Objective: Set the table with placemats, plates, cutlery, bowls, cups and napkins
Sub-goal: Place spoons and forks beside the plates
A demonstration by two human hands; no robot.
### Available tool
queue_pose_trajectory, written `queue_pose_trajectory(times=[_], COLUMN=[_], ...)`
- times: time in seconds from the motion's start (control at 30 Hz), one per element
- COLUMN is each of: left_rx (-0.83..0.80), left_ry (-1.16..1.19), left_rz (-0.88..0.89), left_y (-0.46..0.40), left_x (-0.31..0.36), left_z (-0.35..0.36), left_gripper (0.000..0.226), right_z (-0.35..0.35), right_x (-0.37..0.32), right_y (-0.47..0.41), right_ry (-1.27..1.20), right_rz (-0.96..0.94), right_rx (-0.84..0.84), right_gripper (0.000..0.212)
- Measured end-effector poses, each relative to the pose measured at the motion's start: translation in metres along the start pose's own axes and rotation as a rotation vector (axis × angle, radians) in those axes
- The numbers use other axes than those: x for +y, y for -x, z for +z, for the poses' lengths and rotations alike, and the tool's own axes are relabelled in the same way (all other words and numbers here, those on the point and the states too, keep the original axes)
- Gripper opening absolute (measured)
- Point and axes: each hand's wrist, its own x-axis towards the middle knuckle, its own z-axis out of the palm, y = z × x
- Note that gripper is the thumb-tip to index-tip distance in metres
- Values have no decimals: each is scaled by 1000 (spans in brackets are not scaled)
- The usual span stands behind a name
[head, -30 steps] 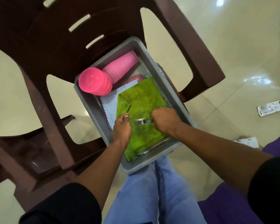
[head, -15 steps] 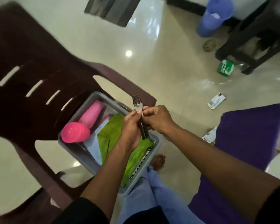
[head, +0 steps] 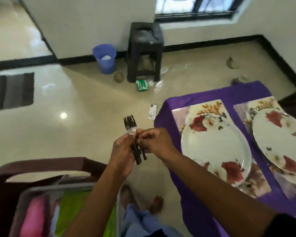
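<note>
Since half a second ago, the view has been swung from the grey tub toward the purple-clothed table, and the small bunch of metal forks with dark handles [head: 132,137] has been carried up and away from the tub. The bunch is held upright in mid-air over the floor, long axis near vertical, tines toward 12 o'clock, handles toward 6. The left hand [head: 122,153] is wrapped around the handles; the fork necks are pinched by the right hand [head: 154,142]. How many forks are held cannot be told.

At 3 o'clock, two floral rectangular placemats are laid on the purple tablecloth [head: 195,194], the near placemat [head: 210,106] under a round white floral plate [head: 215,147], the far placemat [head: 270,103] under a second floral plate [head: 278,134] cut off by the frame edge. At 7 o'clock, the grey plastic tub [head: 24,195] on a brown plastic chair [head: 41,165] is blurred, half hidden by the left forearm; green cloth [head: 70,212] and something pink [head: 34,218] are seen inside. A blue bin [head: 104,57] and a black stool [head: 145,50] are stood by the wall at 12 o'clock.
</note>
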Motion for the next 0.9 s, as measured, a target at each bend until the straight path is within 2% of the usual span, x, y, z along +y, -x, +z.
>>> queue_pose_trajectory(times=[0.13, 0.33, 0.47, 0.6, 0.73, 0.9], left_rx=[-112, -106, -179, -184, -180, -334], left_ry=[-125, -477, -566, -678, -751, -924], left_rz=[-59, -111, -152, -227, -216, -125], left_y=[-2, 6, 5, 2, -14, -44], left_x=[-18, -63, -78, -84, -84, -84], left_z=[66, 157, 200, 229, 261, 294], left_gripper=[30, 24, 23, 21, 22, 31], right_z=[-67, -155, -200, -227, -247, -258], right_x=[17, 51, 67, 74, 74, 70], right_y=[20, 60, 80, 94, 90, 66], right_ry=[15, -105, -177, -293, -375, -457], right_rz=[-17, 61, 100, 125, 131, 147], right_rx=[131, 288, 425, 494, 539, 595], right_gripper=[11, 5, 8, 12, 11, 12])
